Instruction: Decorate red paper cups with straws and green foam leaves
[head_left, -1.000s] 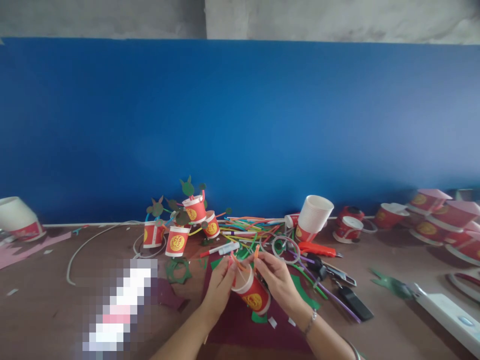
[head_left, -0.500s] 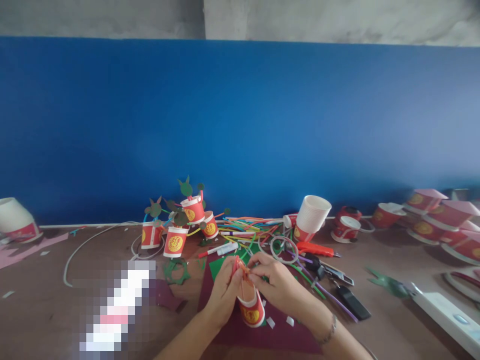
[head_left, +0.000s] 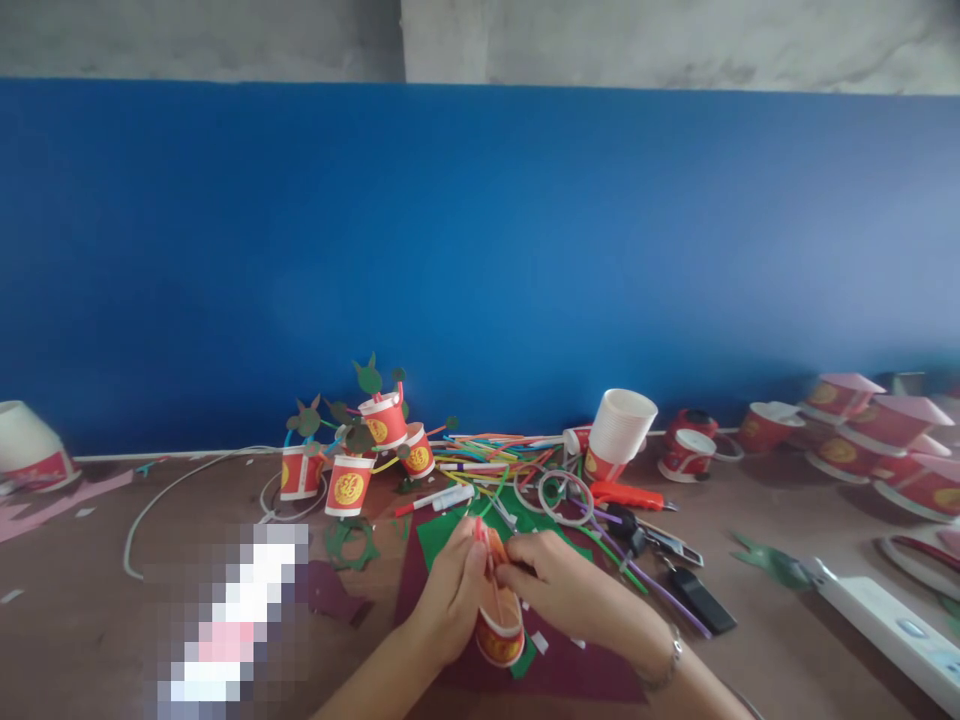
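Note:
A small red paper cup [head_left: 501, 632] with a gold emblem lies between my hands over a dark maroon sheet [head_left: 570, 672]. My left hand [head_left: 450, 598] wraps around the cup's left side. My right hand [head_left: 551, 584] pinches orange straw pieces [head_left: 491, 545] sticking out of the cup's top. A green sheet [head_left: 439, 530] lies just beyond my hands.
Decorated red cups with green paper shapes [head_left: 360, 450] stand at the back left. A pile of coloured straws [head_left: 495, 460], a stack of white cups [head_left: 621, 432], tape rings [head_left: 562, 497], an orange cutter [head_left: 628, 496], scissors [head_left: 660, 540] and more red cups [head_left: 870, 430] sit toward the right. A blue wall [head_left: 480, 260] backs the table.
The cup has come down and toward me, tipping nearly flat on the maroon sheet. My hands closed in together over the orange straws.

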